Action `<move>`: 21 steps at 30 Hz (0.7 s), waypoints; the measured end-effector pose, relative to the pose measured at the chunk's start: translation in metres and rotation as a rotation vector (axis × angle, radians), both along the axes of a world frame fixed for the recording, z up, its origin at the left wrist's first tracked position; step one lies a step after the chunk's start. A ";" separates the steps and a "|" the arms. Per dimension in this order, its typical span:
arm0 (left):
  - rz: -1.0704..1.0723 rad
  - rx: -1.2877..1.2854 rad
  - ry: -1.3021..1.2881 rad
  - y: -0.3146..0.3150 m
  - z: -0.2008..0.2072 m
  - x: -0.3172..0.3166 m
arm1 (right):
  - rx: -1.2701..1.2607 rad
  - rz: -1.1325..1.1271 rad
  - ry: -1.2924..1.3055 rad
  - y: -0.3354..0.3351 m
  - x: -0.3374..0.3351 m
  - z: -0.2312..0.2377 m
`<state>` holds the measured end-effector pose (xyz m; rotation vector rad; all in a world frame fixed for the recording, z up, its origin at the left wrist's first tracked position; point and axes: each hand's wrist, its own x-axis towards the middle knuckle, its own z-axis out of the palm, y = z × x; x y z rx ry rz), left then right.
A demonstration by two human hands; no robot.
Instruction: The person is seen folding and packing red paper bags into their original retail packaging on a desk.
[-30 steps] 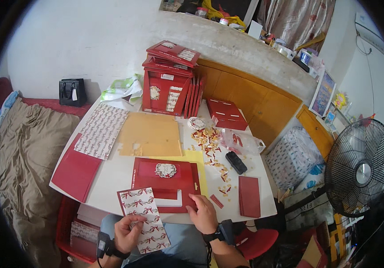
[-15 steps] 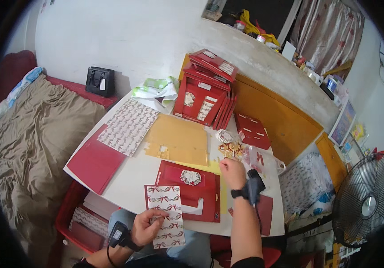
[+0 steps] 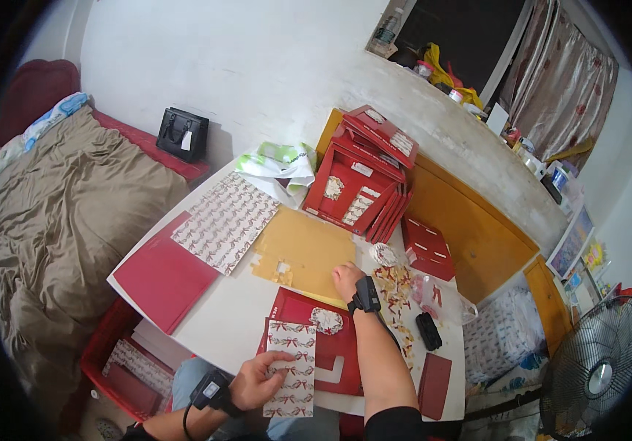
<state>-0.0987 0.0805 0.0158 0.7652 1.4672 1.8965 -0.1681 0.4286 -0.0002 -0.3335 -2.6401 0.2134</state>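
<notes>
My left hand (image 3: 261, 378) is closed on a white card (image 3: 291, 393) printed with rows of green sprigs and red bows. The card stands up in front of a red folder (image 3: 341, 367) with a cut-out window. A round white-and-red paper rosette (image 3: 326, 320) lies on that folder. My right hand (image 3: 345, 281) is closed, fingers curled together, over the near right corner of a tan card sheet (image 3: 316, 239). Whatever its fingertips may hold is hidden. Small red and yellow pieces (image 3: 393, 290) lie scattered to the right of this hand.
Red folders (image 3: 360, 176) stand stacked at the back. A patterned sheet (image 3: 228, 220) overlaps a plain red sheet (image 3: 161, 275) on the left. Rightward are a black object (image 3: 428, 331), a clear plastic bag (image 3: 433, 294) and a dark red card (image 3: 435, 386). A fan (image 3: 598, 375) stands beyond the table.
My right hand has moved left, from the scattered pieces to the tan sheet's corner. My left hand still grips the patterned card. The view has shifted, and the black object now shows.
</notes>
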 end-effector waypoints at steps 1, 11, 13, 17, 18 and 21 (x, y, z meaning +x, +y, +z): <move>-0.031 -0.048 -0.043 0.000 0.004 -0.002 | 0.016 -0.008 -0.025 0.002 -0.002 -0.003; -0.001 -0.041 -0.156 0.005 0.002 -0.006 | 0.184 0.034 -0.076 0.010 -0.013 -0.016; -0.012 -0.058 -0.131 0.006 0.000 -0.007 | 0.171 0.009 -0.048 0.015 -0.012 -0.018; -0.012 -0.095 -0.147 0.004 0.005 -0.007 | 0.075 0.027 0.038 0.007 -0.011 -0.012; -0.014 -0.094 -0.147 0.004 0.008 -0.008 | 0.076 0.025 0.038 0.010 -0.009 -0.011; -0.062 -0.158 -0.062 0.003 0.010 -0.009 | -0.027 0.080 0.105 0.017 -0.007 -0.010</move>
